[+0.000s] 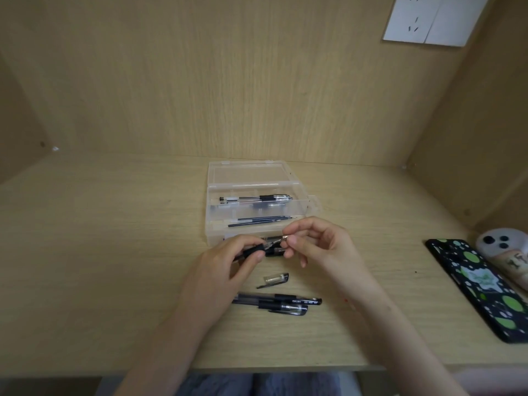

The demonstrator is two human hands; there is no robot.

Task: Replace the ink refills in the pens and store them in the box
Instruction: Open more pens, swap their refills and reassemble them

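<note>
The left hand (233,262) curls its fingers round the black rubber grip of a clear-barrelled gel pen (257,249) in the middle of the frame. The right hand (321,247) pinches the pen's small metal tip (283,238) between thumb and forefinger, with its other fingers loosely bent. Both hands hover just in front of the box.

At the bottom edge, blue-grey fabric (257,385) shows below the front lip of a pale wood-grain desk (114,252). Two capped black-and-clear gel pens (281,303) lie side by side below the hands. A loose clear cap with a black clip (275,279) lies between them and the held pen. At the right edge, a black phone case with green and white spots (483,290) lies beside a white phone (503,244).

Behind the hands sits a clear plastic rectangular box (213,212) with its lid open and tipped back. Thin dark ink refills (263,220) lie in its nearer compartment and black-gripped pens (257,199) in the farther one.

Matching wood panels (257,81) wall in the back and both sides. A white socket plate (434,18) sits at the upper right.
</note>
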